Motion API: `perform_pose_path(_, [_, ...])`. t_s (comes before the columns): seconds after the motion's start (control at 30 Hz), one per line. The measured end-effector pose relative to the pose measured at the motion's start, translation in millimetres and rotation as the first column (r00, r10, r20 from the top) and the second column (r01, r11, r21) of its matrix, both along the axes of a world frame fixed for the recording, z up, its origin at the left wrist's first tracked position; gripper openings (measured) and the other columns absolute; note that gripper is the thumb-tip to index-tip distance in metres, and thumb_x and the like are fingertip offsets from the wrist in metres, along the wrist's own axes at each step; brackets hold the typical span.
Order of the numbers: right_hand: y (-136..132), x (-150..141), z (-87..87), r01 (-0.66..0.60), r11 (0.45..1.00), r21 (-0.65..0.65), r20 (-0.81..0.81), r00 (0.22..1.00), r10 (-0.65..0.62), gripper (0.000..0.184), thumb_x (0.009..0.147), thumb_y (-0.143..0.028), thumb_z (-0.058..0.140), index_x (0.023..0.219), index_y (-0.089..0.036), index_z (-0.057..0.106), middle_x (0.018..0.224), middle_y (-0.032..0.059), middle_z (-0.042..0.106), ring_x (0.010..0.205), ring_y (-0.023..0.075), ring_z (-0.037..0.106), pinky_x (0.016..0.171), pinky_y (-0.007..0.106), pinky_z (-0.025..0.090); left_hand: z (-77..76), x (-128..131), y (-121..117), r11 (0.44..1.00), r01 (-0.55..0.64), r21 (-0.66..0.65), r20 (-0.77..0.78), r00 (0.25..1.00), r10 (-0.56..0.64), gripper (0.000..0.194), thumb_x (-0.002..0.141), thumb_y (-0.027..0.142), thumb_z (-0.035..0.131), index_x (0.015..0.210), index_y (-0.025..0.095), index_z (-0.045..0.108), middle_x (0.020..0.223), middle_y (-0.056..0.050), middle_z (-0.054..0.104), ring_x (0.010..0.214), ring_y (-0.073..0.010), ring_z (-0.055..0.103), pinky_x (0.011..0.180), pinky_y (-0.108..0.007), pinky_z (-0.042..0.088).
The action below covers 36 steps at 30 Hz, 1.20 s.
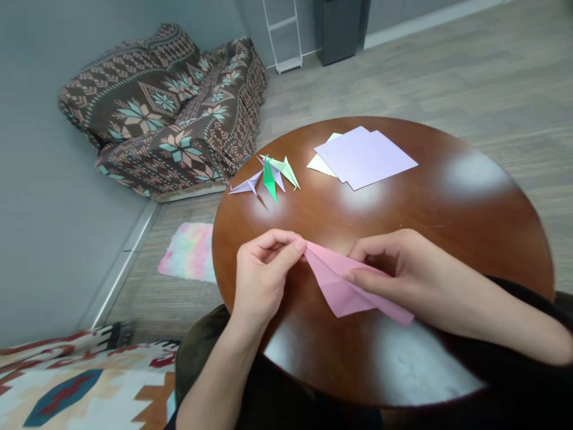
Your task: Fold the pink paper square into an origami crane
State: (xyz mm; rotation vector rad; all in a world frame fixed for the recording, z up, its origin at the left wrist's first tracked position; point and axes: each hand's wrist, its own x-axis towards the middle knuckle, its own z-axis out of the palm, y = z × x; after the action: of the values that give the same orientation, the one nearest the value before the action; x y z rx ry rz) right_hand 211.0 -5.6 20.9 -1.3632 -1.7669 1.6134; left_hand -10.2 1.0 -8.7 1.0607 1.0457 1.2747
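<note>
A partly folded sheet of pink origami paper is held above the near part of the round brown table. My left hand pinches its left tip between thumb and forefinger. My right hand grips its upper edge further right, thumb on the near face and fingers behind. One flap of the paper hangs down to a point between my hands, and another corner sticks out below my right hand. The fingertips behind the paper are hidden.
Several folded paper cranes, among them a green one, stand at the table's far left. Flat lilac paper sheets lie over a pale green sheet at the back. Beyond are a sofa with a patterned cover and a pastel rug.
</note>
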Motion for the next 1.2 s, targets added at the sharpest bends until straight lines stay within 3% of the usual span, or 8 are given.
perform_pose_path(0.13, [0,1,0.5,0.003,1.0,0.007,-0.004,1.0,-0.003,0.015,0.083,-0.027,0.063,0.071,-0.019,0.067,0.061,-0.0014,0.06,0.054,0.0129,0.051,0.047,0.024,0.034,0.7,4,-3,1.0,0.004,0.027,-0.038,0.999,-0.003,0.005,0.082,0.022,0.084,0.081,0.02,0.08,0.079,-0.001,0.076,0.073,-0.011,0.067,0.073,-0.02,0.054])
perform_pose_path(0.27, [1,0,3.5,0.012,1.0,0.016,-0.031,0.999,-0.012,0.016,0.083,-0.028,0.065,0.073,-0.017,0.07,0.065,-0.0001,0.062,0.059,0.0135,0.052,0.05,0.024,0.036,5.6,12,-9,0.969,0.227,-0.093,-0.129,0.963,-0.238,0.008,0.081,0.024,0.085,0.085,0.018,0.083,0.08,-0.004,0.08,0.07,-0.0153,0.07,0.065,-0.023,0.056])
perform_pose_path(0.37, [1,1,5.1,0.016,1.0,-0.006,-0.047,0.999,-0.017,0.014,0.084,-0.027,0.065,0.075,-0.017,0.071,0.066,0.0005,0.063,0.06,0.0142,0.053,0.05,0.024,0.036,8.9,15,-12,0.944,0.293,-0.15,-0.139,0.939,-0.313,0.009,0.082,0.025,0.084,0.087,0.017,0.085,0.084,-0.007,0.083,0.072,-0.02,0.075,0.066,-0.027,0.059])
perform_pose_path(0.57, [3,2,3.1,0.006,1.0,-0.016,-0.058,0.998,-0.007,0.013,0.084,-0.025,0.066,0.075,-0.018,0.071,0.067,0.0007,0.066,0.06,0.0146,0.056,0.05,0.024,0.038,9.8,15,-9,0.945,0.285,-0.158,-0.16,0.937,-0.309,0.012,0.08,0.026,0.085,0.086,0.017,0.085,0.085,-0.009,0.083,0.074,-0.0239,0.077,0.067,-0.031,0.062])
perform_pose_path(0.8, [4,2,4.9,0.03,0.999,-0.033,-0.071,0.997,-0.032,0.014,0.084,-0.026,0.068,0.073,-0.017,0.071,0.065,-0.0006,0.063,0.059,0.0132,0.054,0.049,0.023,0.036,5.2,16,-11,0.967,0.221,-0.131,-0.17,0.955,-0.241,0.012,0.078,0.027,0.087,0.084,0.017,0.085,0.082,-0.006,0.083,0.072,-0.0219,0.075,0.067,-0.03,0.06])
perform_pose_path(1.0, [5,3,6.2,0.021,1.0,0.014,-0.101,0.995,-0.019,0.018,0.088,-0.029,0.067,0.076,-0.017,0.073,0.064,-0.0002,0.063,0.056,0.0128,0.054,0.047,0.023,0.036,-5.0,10,-12,0.98,0.173,-0.103,-0.069,0.981,-0.18,0.011,0.078,0.025,0.087,0.086,0.017,0.084,0.083,-0.005,0.082,0.07,-0.018,0.072,0.068,-0.027,0.057])
perform_pose_path(1.2, [2,2,11.5,0.038,0.998,-0.048,-0.099,0.994,-0.043,0.015,0.087,-0.027,0.069,0.074,-0.019,0.071,0.054,-0.0033,0.056,0.046,0.0106,0.049,0.041,0.022,0.032,-2.0,11,-11,0.991,0.108,-0.081,-0.063,0.992,-0.113,0.009,0.078,0.026,0.088,0.079,0.018,0.083,0.073,-0.003,0.077,0.063,-0.0139,0.065,0.063,-0.025,0.052])
